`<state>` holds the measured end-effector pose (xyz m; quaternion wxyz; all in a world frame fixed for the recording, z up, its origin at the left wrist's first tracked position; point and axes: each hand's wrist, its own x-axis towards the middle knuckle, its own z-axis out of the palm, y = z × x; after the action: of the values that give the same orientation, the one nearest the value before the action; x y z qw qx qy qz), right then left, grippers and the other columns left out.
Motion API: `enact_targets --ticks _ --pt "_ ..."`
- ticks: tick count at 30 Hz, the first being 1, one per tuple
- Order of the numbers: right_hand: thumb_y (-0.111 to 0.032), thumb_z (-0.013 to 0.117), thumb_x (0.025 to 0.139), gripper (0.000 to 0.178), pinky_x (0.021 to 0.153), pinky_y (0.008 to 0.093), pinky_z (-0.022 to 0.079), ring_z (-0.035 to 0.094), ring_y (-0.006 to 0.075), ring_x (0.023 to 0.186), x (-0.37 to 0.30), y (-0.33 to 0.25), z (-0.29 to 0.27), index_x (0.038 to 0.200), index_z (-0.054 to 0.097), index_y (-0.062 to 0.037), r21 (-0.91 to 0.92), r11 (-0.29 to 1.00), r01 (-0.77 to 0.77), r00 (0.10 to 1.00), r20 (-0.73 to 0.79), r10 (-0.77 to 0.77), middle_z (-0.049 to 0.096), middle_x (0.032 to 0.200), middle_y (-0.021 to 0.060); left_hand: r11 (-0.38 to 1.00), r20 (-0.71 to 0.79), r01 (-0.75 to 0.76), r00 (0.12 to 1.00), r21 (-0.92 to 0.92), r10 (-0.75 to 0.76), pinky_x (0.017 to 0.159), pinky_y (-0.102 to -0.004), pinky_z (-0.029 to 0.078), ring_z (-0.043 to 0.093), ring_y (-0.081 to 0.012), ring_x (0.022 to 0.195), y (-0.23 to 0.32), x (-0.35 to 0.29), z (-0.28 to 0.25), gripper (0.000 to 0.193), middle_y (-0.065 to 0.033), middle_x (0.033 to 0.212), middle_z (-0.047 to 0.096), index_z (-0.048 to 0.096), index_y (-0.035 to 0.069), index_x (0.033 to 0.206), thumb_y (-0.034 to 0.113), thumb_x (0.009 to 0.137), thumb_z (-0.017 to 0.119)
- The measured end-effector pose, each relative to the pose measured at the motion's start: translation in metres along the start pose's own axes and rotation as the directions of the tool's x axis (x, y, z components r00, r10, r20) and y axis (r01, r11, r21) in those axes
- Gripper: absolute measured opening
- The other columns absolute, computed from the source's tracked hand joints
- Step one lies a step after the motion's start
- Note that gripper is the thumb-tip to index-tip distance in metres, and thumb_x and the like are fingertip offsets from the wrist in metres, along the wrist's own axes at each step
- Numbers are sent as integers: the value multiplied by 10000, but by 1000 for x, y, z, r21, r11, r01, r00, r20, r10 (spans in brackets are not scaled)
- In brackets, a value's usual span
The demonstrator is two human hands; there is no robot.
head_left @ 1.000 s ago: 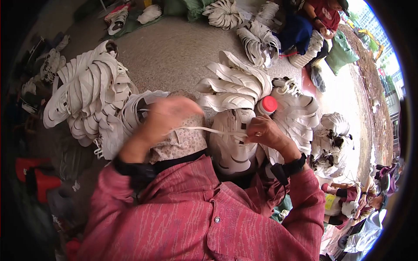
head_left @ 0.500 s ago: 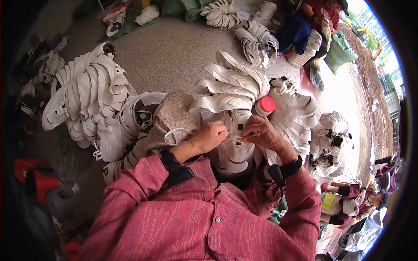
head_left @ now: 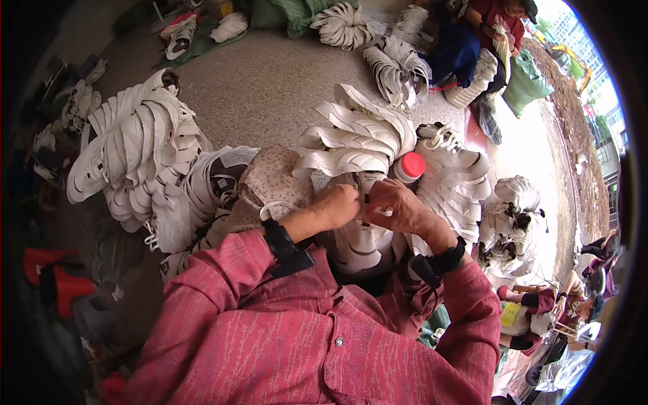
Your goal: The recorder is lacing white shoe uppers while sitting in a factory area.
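A white shoe upper (head_left: 358, 251) lies in front of me over my lap, its tongue and dark label partly covered by my hands. My left hand (head_left: 336, 206) is closed in a pinch at the upper's left side. Close beside it, my right hand (head_left: 399, 206) bends its fingers in a pinch over the eyelet area. Both work on a thin white shoelace, mostly hidden by the fingers now. Just beyond the hands fans a stack of white shoe uppers (head_left: 354, 138). A white jar with a red lid (head_left: 410, 166) stands right of that stack.
Flower-patterned cloth (head_left: 273, 177) covers something left of my hands. Big piles of uppers (head_left: 138, 138) lie further left, with more stacks (head_left: 455, 182) at right. A co-worker in dark red (head_left: 496, 27) sits at the far right. A red object (head_left: 57, 280) is at lower left.
My left hand has moved slightly right and up, closer to my right hand. The right hand's fingers have turned inward, and the shoelace seen between the hands is now mostly hidden.
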<state>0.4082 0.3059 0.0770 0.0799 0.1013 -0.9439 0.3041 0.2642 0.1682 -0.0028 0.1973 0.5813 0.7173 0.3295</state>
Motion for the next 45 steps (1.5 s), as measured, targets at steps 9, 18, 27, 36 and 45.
enact_targets --ticks 9,18,27,36,45 --pt "-11 698 748 113 696 336 499 607 256 806 8 12 18 841 666 -66 80 977 -198 958 -192 211 578 880 83 998 180 63 982 -23 -58 734 -386 491 636 -317 839 3 -14 -27 247 -135 880 636 658 23 897 249 815 600" --pt "-10 745 713 216 699 308 488 594 200 792 3 14 19 910 692 -82 153 953 -261 958 -80 275 562 869 62 939 358 -335 889 82 286 831 -394 478 584 -333 1009 20 13 -76 492 -121 1113 523 527 76 1118 239 706 741" --pt "-41 752 741 271 730 270 429 531 135 810 -7 17 2 1004 700 -83 387 839 -381 915 30 402 534 865 14 933 324 -289 880 -215 347 666 -331 442 548 -220 769 13 38 -71 282 -71 816 536 527 46 774 107 633 763" --pt "-115 696 781 92 686 347 497 618 269 793 4 7 18 867 681 -85 89 987 -131 979 -144 143 609 896 82 932 281 -255 903 -259 325 634 -305 421 520 -164 743 10 30 -68 306 -35 778 495 503 57 720 109 618 787" --pt "-169 561 922 174 629 253 480 604 136 668 -29 24 -47 912 636 -12 802 409 -436 507 -157 848 637 825 65 976 331 -118 928 -184 174 828 -331 475 557 -250 935 30 13 -58 347 -106 1023 473 644 81 792 375 676 788"
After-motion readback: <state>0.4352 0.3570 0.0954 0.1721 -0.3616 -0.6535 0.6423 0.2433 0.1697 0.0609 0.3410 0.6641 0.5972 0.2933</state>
